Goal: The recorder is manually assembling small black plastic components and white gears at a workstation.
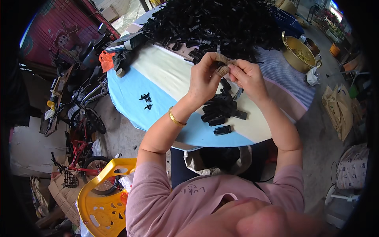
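My left hand [204, 77] and my right hand [249, 79] meet above the round table. Tan wraps [223, 71] cover fingertips of my left hand, which are pinched together. Thumb and forefinger of my right hand also pinch, close against those wraps. Whatever lies between the fingers is too small to make out. Under my right hand shows a thin grey metal piece [238, 94]; I cannot tell whether that hand grips it. Below my hands lies a small pile of black plastic parts [219, 107], with one black part [222, 130] apart, nearer the table's edge.
A large heap of black parts [221, 25] covers the table's far side. Tiny black bits [145, 100] lie on the striped tablecloth [130, 85] at left. A brass-coloured pot [294, 63] stands at right. A yellow chair [100, 201] and red bicycle [81, 152] are at left.
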### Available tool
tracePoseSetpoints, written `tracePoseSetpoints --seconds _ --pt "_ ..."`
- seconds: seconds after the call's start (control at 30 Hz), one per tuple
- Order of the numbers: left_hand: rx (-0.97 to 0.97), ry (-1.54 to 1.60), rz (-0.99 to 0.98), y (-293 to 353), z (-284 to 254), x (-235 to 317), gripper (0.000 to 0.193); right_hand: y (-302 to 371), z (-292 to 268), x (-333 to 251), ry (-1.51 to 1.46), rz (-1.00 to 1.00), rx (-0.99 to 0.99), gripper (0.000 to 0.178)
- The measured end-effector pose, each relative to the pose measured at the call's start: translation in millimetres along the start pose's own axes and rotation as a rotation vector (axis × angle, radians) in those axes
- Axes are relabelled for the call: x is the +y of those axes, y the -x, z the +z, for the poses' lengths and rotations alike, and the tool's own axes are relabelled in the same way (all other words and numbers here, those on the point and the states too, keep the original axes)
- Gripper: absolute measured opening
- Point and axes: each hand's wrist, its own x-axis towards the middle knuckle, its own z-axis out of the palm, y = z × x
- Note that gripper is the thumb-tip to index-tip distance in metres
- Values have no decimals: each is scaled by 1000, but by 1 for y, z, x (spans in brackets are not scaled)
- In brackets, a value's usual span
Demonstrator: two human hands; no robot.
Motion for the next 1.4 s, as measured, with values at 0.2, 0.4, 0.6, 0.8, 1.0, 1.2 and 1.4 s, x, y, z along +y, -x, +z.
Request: tracePoseSetpoints --seconds 0.2,0.4,0.6,0.8,1.0,1.2,1.4 --pt "-83 -303 -29 -4 -8 2 29 -13 -23 3 349 -196 89 13" --pt "-517 -402 -140 -9 -7 4 32 -33 -95 32 1157 41 287 25" --pt "-630 -290 -86 -5 -12 -12 23 -43 -111 62 1313 159 168 25" --pt "-330 -224 -254 -11 -19 -20 26 -38 -126 60 1140 175 46 24" --pt "-174 125 -401 -12 -26 -29 55 -30 -96 13 746 108 70 19" --pt "-251 601 -455 -16 -25 -26 56 -17 -27 15 244 -20 -159 11" --pt "-125 458 -242 -17 -25 -19 37 -16 -21 13 220 -121 -20 13"
